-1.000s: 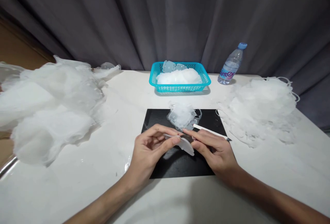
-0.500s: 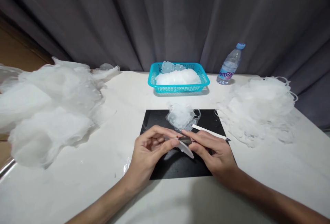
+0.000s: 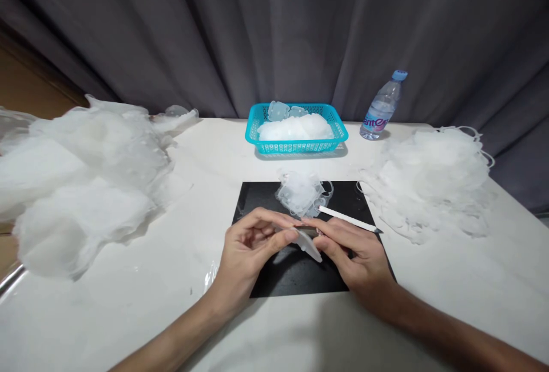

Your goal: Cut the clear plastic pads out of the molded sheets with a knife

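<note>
My left hand (image 3: 253,246) pinches a translucent white, thin, soft-looking sheet piece (image 3: 309,247) between thumb and fingers, tilted above the black mat (image 3: 295,280). My right hand (image 3: 354,249) is closed on a thin, dark metal blade (image 3: 309,229), held against the top edge of the piece. Its far end is hidden by the fingers of both hands. Just beyond the fingertips lies a small heap of clear and white scraps (image 3: 302,194) on the mat. A white pen-like stick with a dark tip (image 3: 349,219) rests beside my right hand.
A turquoise basket (image 3: 297,146) holding white translucent pieces stands at the back. To its right is a water bottle (image 3: 380,106). A large pile of white translucent sheets (image 3: 86,178) covers the left side; another pile of looped trimmings (image 3: 433,183) sits at right. A grey curtain hangs behind.
The held piece and the blade have shifted and tilted very slightly. Both hands keep nearly the same place and grip.
</note>
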A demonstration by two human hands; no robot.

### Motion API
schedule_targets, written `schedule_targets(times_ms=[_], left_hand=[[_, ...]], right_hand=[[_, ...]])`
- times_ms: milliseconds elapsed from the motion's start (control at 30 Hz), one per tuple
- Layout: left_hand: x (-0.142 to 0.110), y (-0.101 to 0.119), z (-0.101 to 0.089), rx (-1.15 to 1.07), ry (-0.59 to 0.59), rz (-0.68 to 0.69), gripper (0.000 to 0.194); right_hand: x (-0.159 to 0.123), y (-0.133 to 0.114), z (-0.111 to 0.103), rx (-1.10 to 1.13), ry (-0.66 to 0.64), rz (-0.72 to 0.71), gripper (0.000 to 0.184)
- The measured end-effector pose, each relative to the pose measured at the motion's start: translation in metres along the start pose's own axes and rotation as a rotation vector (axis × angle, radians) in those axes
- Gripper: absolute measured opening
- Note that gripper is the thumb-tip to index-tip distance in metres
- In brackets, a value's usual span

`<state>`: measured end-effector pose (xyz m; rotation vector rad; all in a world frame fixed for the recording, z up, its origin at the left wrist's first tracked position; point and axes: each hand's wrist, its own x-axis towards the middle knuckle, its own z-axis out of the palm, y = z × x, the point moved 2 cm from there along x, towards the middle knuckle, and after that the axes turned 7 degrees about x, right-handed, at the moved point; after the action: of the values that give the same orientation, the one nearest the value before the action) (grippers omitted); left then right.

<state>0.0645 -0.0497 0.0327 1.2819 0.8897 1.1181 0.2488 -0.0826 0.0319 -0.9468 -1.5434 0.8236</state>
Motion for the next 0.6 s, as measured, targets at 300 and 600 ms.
schedule_targets(times_ms=[300, 600], left_hand=[[0.001, -0.003, 0.002, 0.021, 0.002, -0.073, 0.005], [0.0, -0.002, 0.004, 0.029, 0.012, -0.173, 0.012]], right_hand=[[0.016, 0.005, -0.02, 0.018, 0.101, 0.118, 0.027], [0.045, 0.038, -0.073, -0.185, 0.225, 0.248, 0.041]])
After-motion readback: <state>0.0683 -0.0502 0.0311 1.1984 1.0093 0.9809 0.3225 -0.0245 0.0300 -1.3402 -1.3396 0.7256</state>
